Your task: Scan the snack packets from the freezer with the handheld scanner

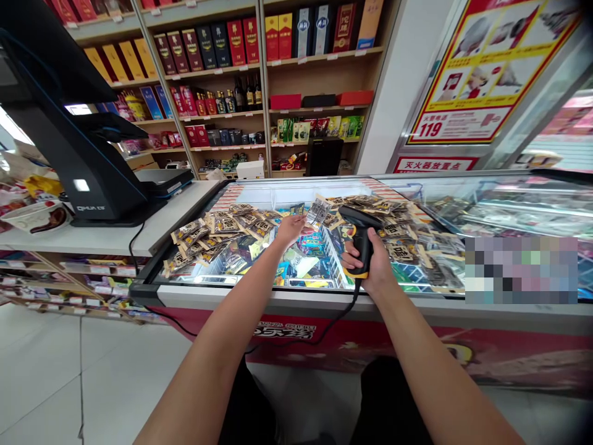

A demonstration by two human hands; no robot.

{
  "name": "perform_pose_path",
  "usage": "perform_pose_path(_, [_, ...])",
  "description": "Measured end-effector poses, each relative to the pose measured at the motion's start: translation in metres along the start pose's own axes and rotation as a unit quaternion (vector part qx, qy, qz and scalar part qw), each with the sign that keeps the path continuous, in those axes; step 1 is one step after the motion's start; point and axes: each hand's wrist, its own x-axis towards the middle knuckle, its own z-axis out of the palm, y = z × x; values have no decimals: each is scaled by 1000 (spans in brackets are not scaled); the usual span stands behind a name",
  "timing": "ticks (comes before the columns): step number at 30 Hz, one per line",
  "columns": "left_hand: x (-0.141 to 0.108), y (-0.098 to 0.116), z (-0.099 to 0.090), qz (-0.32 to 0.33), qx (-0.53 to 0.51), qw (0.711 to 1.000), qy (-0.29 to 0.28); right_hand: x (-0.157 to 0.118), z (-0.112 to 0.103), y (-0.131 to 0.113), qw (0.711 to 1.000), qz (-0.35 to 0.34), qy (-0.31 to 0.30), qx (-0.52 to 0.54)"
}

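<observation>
My right hand (370,264) is wrapped round the grip of a black and yellow barcode scanner (362,238), whose cable hangs down over the freezer front. The scanner's head points left. My left hand (291,228) pinches a small snack packet (319,211) with a printed label facing me, left of the scanner. Several similar brown packets lie in piles on the freezer's glass lid, one heap of packets (222,228) left of my hands and another heap (401,216) to the right. Under the packets, wire baskets with colourful wrapped goods show inside the chest freezer (194,289).
A black checkout terminal (92,161) stands on the white counter (120,233) at left, beside a bowl-shaped carton (37,216). Shelves with boxed bottles (222,46) rise behind the freezer. A fire-safety poster (491,74) hangs at right. The scanner cable (333,321) dangles before the freezer.
</observation>
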Motion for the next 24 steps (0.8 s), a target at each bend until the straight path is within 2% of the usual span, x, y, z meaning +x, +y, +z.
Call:
perform_pose_path(3, [-1, 7, -18, 73, 115, 987, 82, -2, -4, 0, 1000, 10, 16, 15])
perform_pose_path(7, [-5, 19, -59, 178, 216, 934, 220, -3, -10, 2, 998, 38, 33, 24])
perform_pose_path(9, [-6, 20, -82, 189, 235, 917, 260, -4, -12, 3, 998, 51, 34, 23])
perform_pose_path(11, [-6, 19, -102, 173, 265, 901, 298, -4, -13, 3, 997, 60, 34, 20])
perform_pose_path(14, [-6, 13, -122, 137, 323, 868, 352, -3, -13, 4, 997, 65, 42, 21])
perform_pose_path(18, [-11, 9, -128, 88, 381, 834, 391, -4, -12, 4, 995, 74, 57, 34])
perform_pose_path(24, [-20, 15, -117, 25, 435, 807, 400, -7, -9, 3, 994, 81, 56, 52])
